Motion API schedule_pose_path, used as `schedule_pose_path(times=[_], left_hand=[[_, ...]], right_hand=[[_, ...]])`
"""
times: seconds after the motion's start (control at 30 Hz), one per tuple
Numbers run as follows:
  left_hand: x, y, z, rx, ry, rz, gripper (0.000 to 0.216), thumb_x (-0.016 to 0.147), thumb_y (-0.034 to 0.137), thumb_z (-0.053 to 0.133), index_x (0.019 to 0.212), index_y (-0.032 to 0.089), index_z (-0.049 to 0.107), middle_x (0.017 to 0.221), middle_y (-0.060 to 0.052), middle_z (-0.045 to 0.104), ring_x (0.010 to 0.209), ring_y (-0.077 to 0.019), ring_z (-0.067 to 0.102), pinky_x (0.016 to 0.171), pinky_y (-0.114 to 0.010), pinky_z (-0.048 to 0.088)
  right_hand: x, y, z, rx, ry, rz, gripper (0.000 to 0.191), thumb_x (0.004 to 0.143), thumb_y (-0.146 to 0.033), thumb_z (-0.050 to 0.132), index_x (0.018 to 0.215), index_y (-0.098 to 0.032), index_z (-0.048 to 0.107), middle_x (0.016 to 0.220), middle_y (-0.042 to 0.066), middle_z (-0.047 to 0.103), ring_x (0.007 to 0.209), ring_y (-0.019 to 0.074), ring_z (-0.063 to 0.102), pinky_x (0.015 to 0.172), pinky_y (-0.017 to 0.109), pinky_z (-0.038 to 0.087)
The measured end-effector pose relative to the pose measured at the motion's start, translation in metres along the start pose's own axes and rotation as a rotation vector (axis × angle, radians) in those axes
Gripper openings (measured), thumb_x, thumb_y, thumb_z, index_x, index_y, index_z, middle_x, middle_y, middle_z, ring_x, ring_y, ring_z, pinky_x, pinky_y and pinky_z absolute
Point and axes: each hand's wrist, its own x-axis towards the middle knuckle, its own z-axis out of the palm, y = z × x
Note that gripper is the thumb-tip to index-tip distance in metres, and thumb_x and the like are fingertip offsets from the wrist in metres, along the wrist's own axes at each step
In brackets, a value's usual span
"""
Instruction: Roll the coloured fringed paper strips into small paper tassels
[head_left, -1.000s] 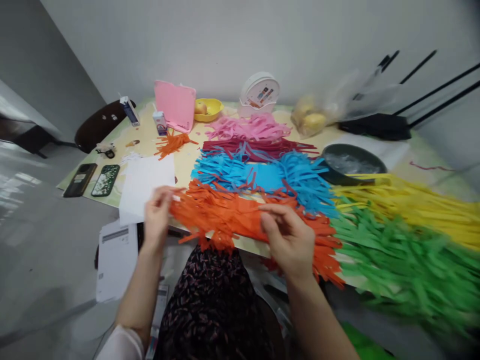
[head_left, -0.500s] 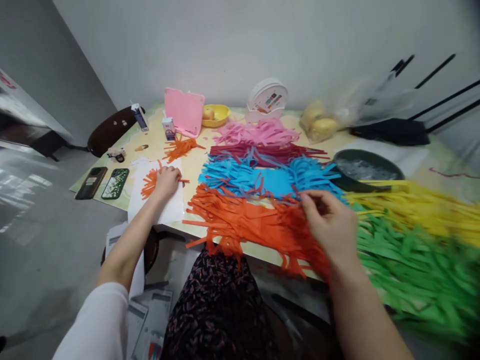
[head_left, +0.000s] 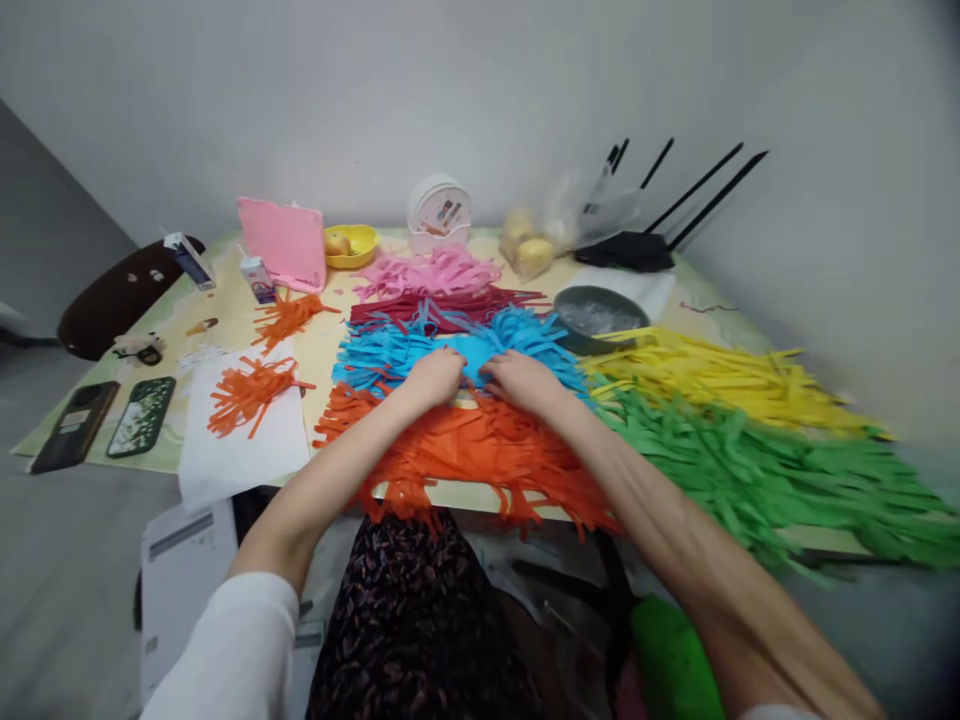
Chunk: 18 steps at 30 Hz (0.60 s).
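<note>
My left hand and my right hand are close together over the middle of the table. Both have curled, pinching fingers; whatever lies between the fingertips is too small to make out. Under and just beyond them spreads blue fringed paper, its strips fanning out at both ends. Nearer my body, orange fringed paper lies along the table edge, some strips hanging over it. On a white sheet to the left rests an orange tassel, and a second orange tassel lies behind it.
Dark red strips and pink strips lie farther back. Yellow strips, green strips and a dark bowl are on the right. Two phones, a pink tablet case and drink cartons stand or lie left.
My left hand has left the orange tassel on the white sheet and moved right. My right hand has shifted in beside it over the blue paper. The view has swung right.
</note>
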Motion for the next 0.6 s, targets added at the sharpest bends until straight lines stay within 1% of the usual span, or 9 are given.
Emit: schedule_pose_path(times=[0.07,0.13,0.2,0.3,0.37,0.5,0.6], left_hand=[[0.010,-0.006,0.007,-0.006,-0.023,-0.030,0.029,0.089,0.015,0.052,0.110,0.012,0.071,0.111,-0.016,0.070,0.106,-0.0256,0.066,0.092,-0.034,0.050],[0.014,-0.012,0.007,-0.016,-0.035,-0.051,0.028,0.089,0.019,0.054,0.109,0.012,0.071,0.108,-0.017,0.072,0.103,-0.0267,0.068,0.089,-0.035,0.051],[0.015,-0.016,0.004,-0.031,-0.035,-0.058,0.029,0.091,0.028,0.055,0.109,0.012,0.072,0.107,-0.016,0.073,0.101,-0.0268,0.068,0.088,-0.034,0.052],[0.017,-0.015,-0.001,-0.060,-0.019,-0.069,0.034,0.090,0.038,0.057,0.110,0.013,0.072,0.109,-0.014,0.073,0.101,-0.0260,0.068,0.088,-0.033,0.051],[0.020,-0.013,-0.004,-0.080,0.001,-0.082,0.035,0.090,0.038,0.058,0.112,0.014,0.071,0.113,-0.012,0.073,0.105,-0.0249,0.067,0.091,-0.031,0.050],[0.026,-0.007,-0.011,-0.097,0.048,-0.125,0.031,0.090,0.033,0.057,0.112,0.015,0.070,0.118,-0.010,0.072,0.109,-0.0228,0.065,0.094,-0.029,0.048],[0.028,0.002,-0.015,-0.075,0.085,-0.169,0.029,0.087,0.030,0.061,0.111,0.016,0.069,0.117,-0.011,0.071,0.112,-0.0276,0.062,0.095,-0.035,0.048]], right_hand=[[-0.001,0.002,-0.001,-0.006,0.014,0.000,0.023,0.092,-0.017,0.054,0.102,-0.012,0.074,0.101,0.015,0.072,0.097,0.0242,0.062,0.082,0.030,0.040],[0.000,0.004,-0.003,0.003,0.035,0.008,0.026,0.094,-0.017,0.049,0.100,-0.012,0.074,0.100,0.015,0.071,0.097,0.0235,0.060,0.082,0.030,0.039],[0.003,0.005,-0.005,0.020,0.063,0.026,0.026,0.094,-0.017,0.049,0.101,-0.012,0.074,0.101,0.015,0.071,0.096,0.0237,0.059,0.083,0.031,0.038],[0.009,0.006,-0.009,0.050,0.106,0.065,0.025,0.092,-0.017,0.050,0.099,-0.012,0.073,0.101,0.014,0.070,0.096,0.0248,0.058,0.083,0.032,0.038],[0.013,0.007,-0.011,0.068,0.130,0.088,0.023,0.090,-0.016,0.051,0.096,-0.012,0.073,0.101,0.014,0.070,0.097,0.0257,0.058,0.082,0.032,0.038],[0.016,0.005,-0.016,0.096,0.172,0.122,0.020,0.087,-0.014,0.053,0.093,-0.013,0.072,0.100,0.013,0.070,0.096,0.0267,0.058,0.080,0.033,0.039],[0.018,0.002,-0.019,0.110,0.204,0.138,0.019,0.086,-0.013,0.054,0.093,-0.013,0.071,0.100,0.014,0.070,0.095,0.0268,0.057,0.080,0.033,0.038]])
